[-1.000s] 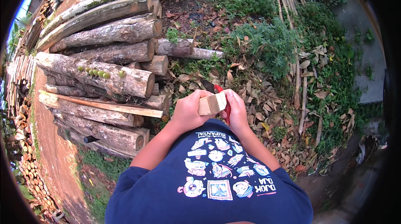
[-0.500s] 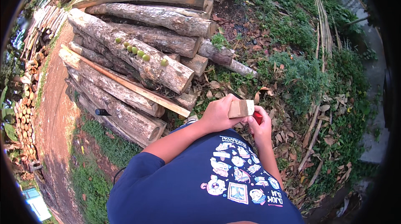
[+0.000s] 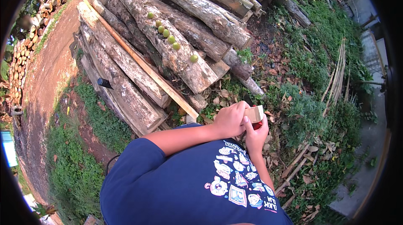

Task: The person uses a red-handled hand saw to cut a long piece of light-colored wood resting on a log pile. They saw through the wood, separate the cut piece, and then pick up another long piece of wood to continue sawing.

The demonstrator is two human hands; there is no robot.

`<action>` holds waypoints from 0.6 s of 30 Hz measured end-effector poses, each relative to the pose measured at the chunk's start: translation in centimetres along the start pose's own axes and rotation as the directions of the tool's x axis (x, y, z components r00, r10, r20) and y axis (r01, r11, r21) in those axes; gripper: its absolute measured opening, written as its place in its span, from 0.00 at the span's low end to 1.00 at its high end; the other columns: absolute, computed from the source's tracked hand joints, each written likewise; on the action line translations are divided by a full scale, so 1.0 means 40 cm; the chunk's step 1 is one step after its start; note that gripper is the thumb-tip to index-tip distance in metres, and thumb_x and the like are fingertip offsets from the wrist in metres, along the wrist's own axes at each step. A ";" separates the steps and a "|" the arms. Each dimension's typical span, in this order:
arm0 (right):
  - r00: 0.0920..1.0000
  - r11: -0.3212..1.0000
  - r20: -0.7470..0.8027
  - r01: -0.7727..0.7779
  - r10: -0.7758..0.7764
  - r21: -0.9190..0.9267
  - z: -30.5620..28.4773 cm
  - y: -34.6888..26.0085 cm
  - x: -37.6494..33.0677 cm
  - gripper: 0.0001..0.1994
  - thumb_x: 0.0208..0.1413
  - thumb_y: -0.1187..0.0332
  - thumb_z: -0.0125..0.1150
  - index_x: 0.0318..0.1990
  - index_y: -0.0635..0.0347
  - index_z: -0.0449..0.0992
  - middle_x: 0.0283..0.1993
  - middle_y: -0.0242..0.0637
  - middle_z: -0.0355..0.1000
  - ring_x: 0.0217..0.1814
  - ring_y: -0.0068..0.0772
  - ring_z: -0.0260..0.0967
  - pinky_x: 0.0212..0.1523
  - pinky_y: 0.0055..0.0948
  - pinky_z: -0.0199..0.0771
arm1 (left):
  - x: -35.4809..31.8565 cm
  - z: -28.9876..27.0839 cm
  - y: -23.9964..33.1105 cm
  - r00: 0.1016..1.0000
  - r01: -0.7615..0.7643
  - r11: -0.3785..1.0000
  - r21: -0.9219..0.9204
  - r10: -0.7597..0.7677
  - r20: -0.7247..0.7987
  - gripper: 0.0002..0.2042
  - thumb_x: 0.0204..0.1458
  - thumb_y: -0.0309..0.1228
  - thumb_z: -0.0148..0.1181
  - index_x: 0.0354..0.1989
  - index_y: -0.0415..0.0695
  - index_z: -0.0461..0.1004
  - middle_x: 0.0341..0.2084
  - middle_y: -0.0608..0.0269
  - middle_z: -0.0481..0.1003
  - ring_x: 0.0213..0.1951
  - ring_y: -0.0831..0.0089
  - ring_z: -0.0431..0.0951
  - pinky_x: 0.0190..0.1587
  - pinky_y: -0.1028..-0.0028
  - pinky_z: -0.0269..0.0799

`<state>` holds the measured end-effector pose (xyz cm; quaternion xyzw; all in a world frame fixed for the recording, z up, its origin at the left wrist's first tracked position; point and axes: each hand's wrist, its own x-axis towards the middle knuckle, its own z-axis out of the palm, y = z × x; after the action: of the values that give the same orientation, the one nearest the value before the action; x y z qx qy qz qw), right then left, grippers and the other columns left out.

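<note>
A short squared block of pale wood (image 3: 254,114) is gripped in my left hand (image 3: 230,120), its cut end turned up and to the right. My right hand (image 3: 256,137) is closed just beside the block, with its thumb against or very close to the wood. A small red object (image 3: 257,125) shows between the right fingers. Most of it is hidden, so its exact kind cannot be told. Both hands are held together in front of my dark blue shirt (image 3: 176,179).
Stacked logs (image 3: 138,95) fill the area ahead and left, with several round green fruits (image 3: 171,39) on one log. A long sawn strip (image 3: 142,63) lies across the pile. A black cylinder (image 3: 104,83) rests there too. Bamboo poles (image 3: 337,74) lie among plants at right.
The view has turned, so the logs appear farther right and steeper. My hands stay together on the block, which sits slightly lower and more tilted; less of the red object shows.
</note>
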<state>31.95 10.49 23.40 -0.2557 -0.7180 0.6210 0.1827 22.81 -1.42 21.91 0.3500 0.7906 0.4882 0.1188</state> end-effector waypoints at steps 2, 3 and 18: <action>0.999 0.999 -0.003 -0.036 0.036 -0.008 0.012 0.010 0.023 0.20 0.60 0.67 0.75 0.55 0.65 0.74 0.47 0.36 0.78 0.46 0.23 0.76 0.49 0.27 0.77 | 0.023 -0.061 -0.013 0.973 0.055 0.992 -0.113 -0.028 0.229 0.30 0.54 0.35 0.70 0.62 0.39 0.65 0.56 0.44 0.75 0.60 0.47 0.77 0.59 0.54 0.75; 0.998 0.998 -0.008 -0.067 0.067 0.003 0.017 0.018 0.036 0.20 0.60 0.67 0.74 0.55 0.65 0.74 0.47 0.36 0.78 0.46 0.23 0.76 0.49 0.27 0.77 | 0.029 -0.084 -0.037 0.972 -0.010 0.983 -0.185 0.053 0.231 0.32 0.54 0.35 0.71 0.65 0.39 0.63 0.60 0.43 0.72 0.65 0.47 0.73 0.64 0.54 0.71; 0.955 0.963 -0.121 -0.271 0.270 0.007 0.080 0.092 0.113 0.10 0.64 0.65 0.70 0.45 0.57 0.76 0.23 0.22 0.67 0.16 0.13 0.57 0.16 0.21 0.53 | -0.161 -0.843 -0.131 0.914 0.177 0.950 0.258 -0.062 -0.400 0.39 0.54 0.43 0.61 0.74 0.43 0.59 0.77 0.46 0.57 0.79 0.54 0.53 0.79 0.51 0.44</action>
<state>27.00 10.99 19.00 -0.3894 -0.6671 0.6200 0.1378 7.34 -30.41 33.11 0.2106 0.8811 0.4188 -0.0622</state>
